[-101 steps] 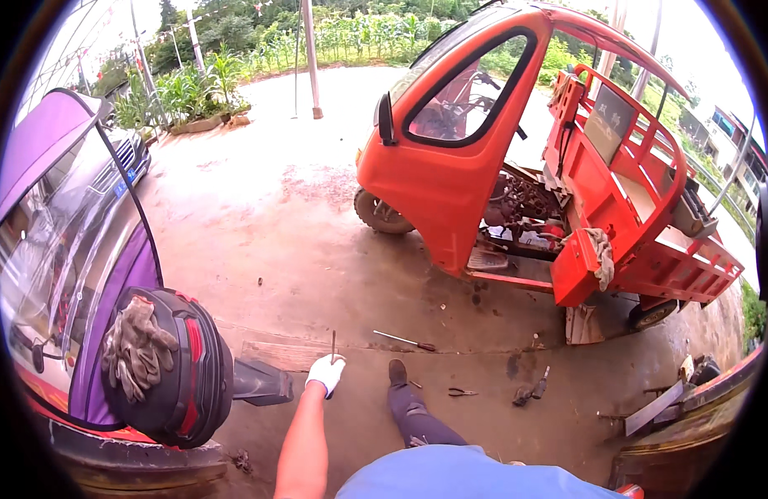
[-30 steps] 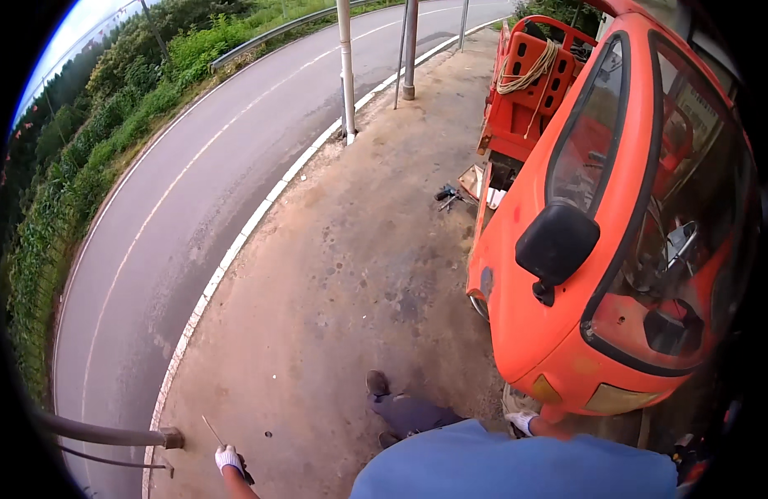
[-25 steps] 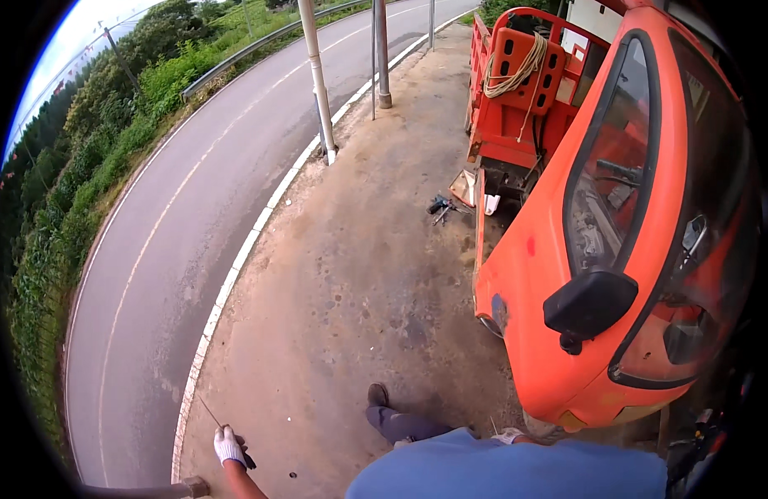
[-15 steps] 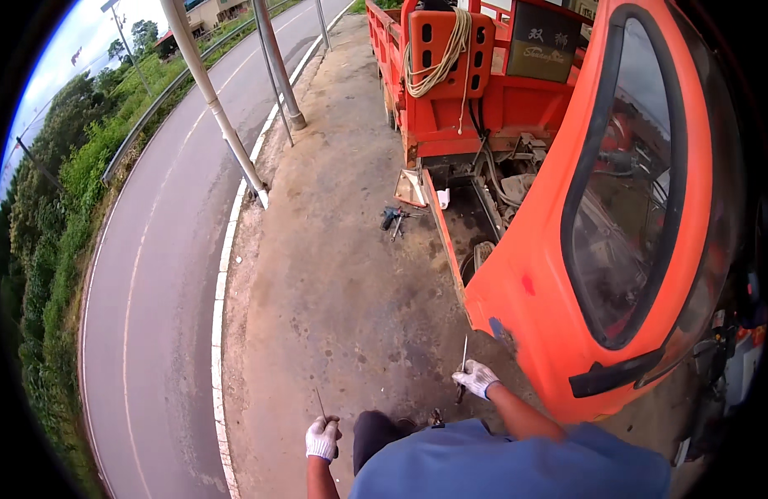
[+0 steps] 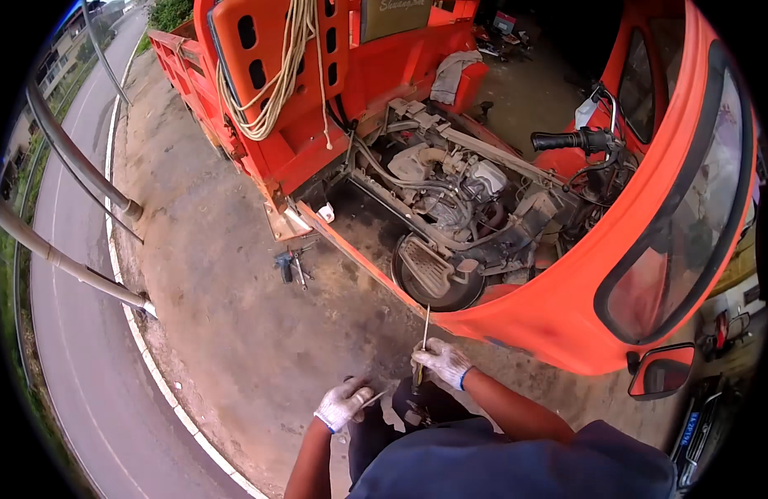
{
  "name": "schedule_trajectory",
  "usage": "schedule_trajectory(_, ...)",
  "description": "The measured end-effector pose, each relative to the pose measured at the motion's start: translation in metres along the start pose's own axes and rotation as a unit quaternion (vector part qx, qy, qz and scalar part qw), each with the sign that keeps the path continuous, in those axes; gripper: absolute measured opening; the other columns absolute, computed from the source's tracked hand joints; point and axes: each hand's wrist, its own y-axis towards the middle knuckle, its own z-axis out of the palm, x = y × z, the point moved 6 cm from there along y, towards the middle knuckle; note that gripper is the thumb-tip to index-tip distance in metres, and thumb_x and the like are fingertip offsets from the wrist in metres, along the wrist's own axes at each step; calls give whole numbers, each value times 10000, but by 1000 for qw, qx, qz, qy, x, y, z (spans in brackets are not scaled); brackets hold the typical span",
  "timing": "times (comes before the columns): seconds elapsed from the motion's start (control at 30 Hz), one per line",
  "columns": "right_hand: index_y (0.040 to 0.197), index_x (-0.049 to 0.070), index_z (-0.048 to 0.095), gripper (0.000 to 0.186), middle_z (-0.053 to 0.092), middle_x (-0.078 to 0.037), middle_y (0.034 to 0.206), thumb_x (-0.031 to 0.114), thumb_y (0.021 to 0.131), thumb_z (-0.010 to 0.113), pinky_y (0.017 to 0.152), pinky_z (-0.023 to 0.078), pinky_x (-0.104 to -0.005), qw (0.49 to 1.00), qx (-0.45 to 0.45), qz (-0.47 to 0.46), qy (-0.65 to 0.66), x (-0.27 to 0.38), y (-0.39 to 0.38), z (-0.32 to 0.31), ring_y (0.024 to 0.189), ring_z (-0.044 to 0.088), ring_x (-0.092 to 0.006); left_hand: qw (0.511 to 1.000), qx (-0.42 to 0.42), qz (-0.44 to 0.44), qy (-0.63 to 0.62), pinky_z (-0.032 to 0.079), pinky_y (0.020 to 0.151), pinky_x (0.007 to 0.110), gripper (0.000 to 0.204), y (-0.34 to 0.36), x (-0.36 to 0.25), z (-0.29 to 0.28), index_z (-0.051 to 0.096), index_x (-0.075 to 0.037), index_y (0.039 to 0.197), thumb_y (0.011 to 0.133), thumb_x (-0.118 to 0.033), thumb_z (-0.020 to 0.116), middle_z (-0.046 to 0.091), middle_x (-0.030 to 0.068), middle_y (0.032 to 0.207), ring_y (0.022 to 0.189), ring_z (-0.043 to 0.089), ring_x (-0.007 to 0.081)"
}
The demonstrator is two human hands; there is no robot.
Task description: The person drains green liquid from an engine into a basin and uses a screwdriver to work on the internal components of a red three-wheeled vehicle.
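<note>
Both of my hands wear pale knitted work gloves. My right hand (image 5: 444, 363) is closed around a screwdriver (image 5: 427, 321), its shaft pointing up and the handle down by my palm. In my left hand (image 5: 342, 406), a thin metal rod (image 5: 374, 400) sticks out toward the right; the rest of it is hidden by the fingers. Ahead stands an orange-red three-wheeled cargo vehicle (image 5: 517, 320), its side open. Inside it show a dirty engine (image 5: 463, 185) and a ribbed metal foot pedal (image 5: 427, 264). Neither hand touches the vehicle.
Several tools (image 5: 296, 268) lie on the concrete beside the vehicle. A coiled rope (image 5: 271, 104) hangs on the orange seat-like panel. A wing mirror (image 5: 662, 370) juts out at the right. Poles (image 5: 76, 270) stand along the road (image 5: 64, 366) at left. Black handlebar grip (image 5: 558, 140) shows inside the cab.
My view has swung right and nearer the vehicle, bringing the engine into sight. My hands are closer together; the rod in my left hand has tipped from upright to pointing right.
</note>
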Motion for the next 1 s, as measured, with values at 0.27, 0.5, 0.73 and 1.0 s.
schedule_trajectory(0.27, 1062, 37, 709, 395, 714, -84, 993, 408, 933, 741, 869, 534, -368, 979, -180, 7, 92, 115, 80, 4, 927, 669, -188, 943, 50, 122, 307, 591, 816, 442, 685, 152, -124, -48, 520, -70, 1475, 958, -478, 708, 752, 198, 1142, 1037, 740, 351)
schedule_trajectory(0.5, 1179, 36, 684, 326, 726, -84, 1085, 320, 1020, 669, 853, 562, -311, 929, -173, -24, 326, 54, 233, -17, 959, 704, -180, 938, 24, 100, 330, 550, 724, 427, 414, 285, -112, -90, 632, -42, 1248, 971, -349, 650, 711, 208, 954, 799, 695, 305)
schedule_trajectory(0.73, 1261, 113, 653, 222, 715, -43, 1070, 206, 1063, 615, 779, 634, -380, 782, -239, -36, 574, 7, 346, -100, 948, 722, -187, 899, 78, 123, 414, 551, 829, 515, 349, 457, -141, -79, 654, -46, 1140, 921, -317, 676, 723, 247, 1013, 972, 689, 460)
schedule_trajectory(1.0, 1268, 55, 616, 268, 677, -66, 1151, 204, 1045, 619, 809, 615, -412, 789, -311, -210, 486, -76, 485, -205, 1024, 704, -231, 834, 115, 253, 477, 556, 844, 520, 374, 649, -104, -46, 606, -53, 1209, 933, -298, 669, 724, 224, 1064, 974, 695, 439)
